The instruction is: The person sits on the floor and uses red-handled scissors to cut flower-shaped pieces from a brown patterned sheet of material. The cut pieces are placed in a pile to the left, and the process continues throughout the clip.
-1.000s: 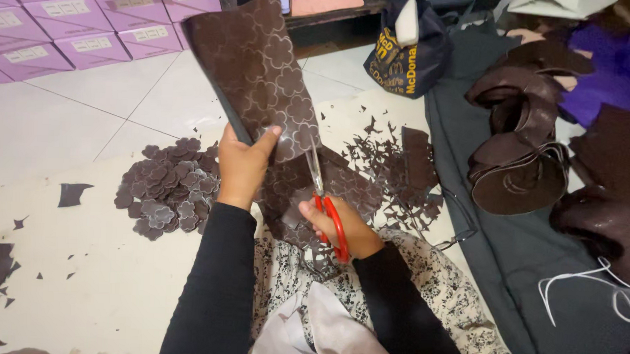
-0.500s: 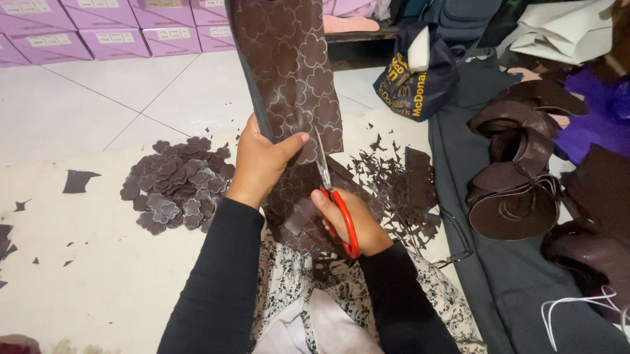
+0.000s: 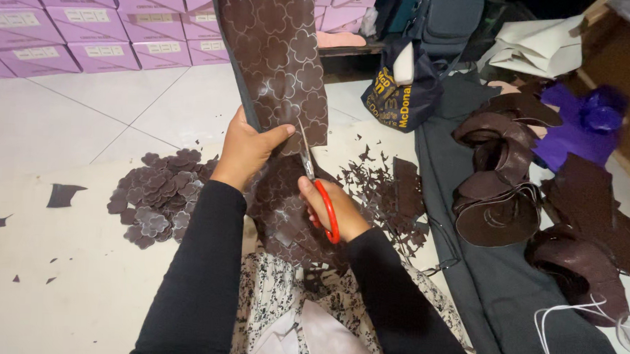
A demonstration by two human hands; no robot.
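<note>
Holding up a brown sheet (image 3: 277, 64) stamped with flower outlines, left hand (image 3: 245, 150) pinching its lower edge, thumb on the front, fingers (image 3: 278, 134) closed on the material. Gripping red-handled scissors (image 3: 319, 191) in the right hand (image 3: 335, 211), fingers through the loops and closed around them, blades pointing up into the sheet just right of the left thumb. Cannot tell how far apart the blades stand. Hanging below both hands, more of the same sheet, with cut-out holes, lying over the lap on a flowered cloth (image 3: 272, 301). Resting on the floor (image 3: 66, 105) left of the left fingers, a pile of cut brown flowers (image 3: 154, 196), close but apart from the hand. Scattered right of the right fingers, small brown scraps (image 3: 384, 193) on the pale mat (image 3: 60, 287). Lying farther right on a grey cloth (image 3: 506, 295), curled brown leather pieces (image 3: 500, 183), well apart from the scissors. Standing beyond the sheet, a dark bag (image 3: 402, 89). Stacked far left behind the left fingers, purple boxes (image 3: 62, 21).
</note>
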